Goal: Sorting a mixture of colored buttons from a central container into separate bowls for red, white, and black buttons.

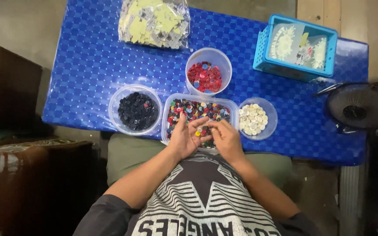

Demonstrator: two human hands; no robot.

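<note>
Loosely, both hands (pixel 206 135) cup mixed buttons (pixel 203 131).

Light falls from above onto the blue table (pixel 92 61), bright and evenly lit. Glare on the clear plastic bag (pixel 154 22). Floor and left and right edges dim, shadowy. Slight wide-angle bending at edges. Overall soft focus, detail smeared.

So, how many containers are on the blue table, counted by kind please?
Round clear tubs: 3 (dark buttons, red buttons, white buttons)
Rectangular clear tub of mixed buttons: 1
Blue basket: 1
Clear plastic bag: 1
Total: 6
</note>
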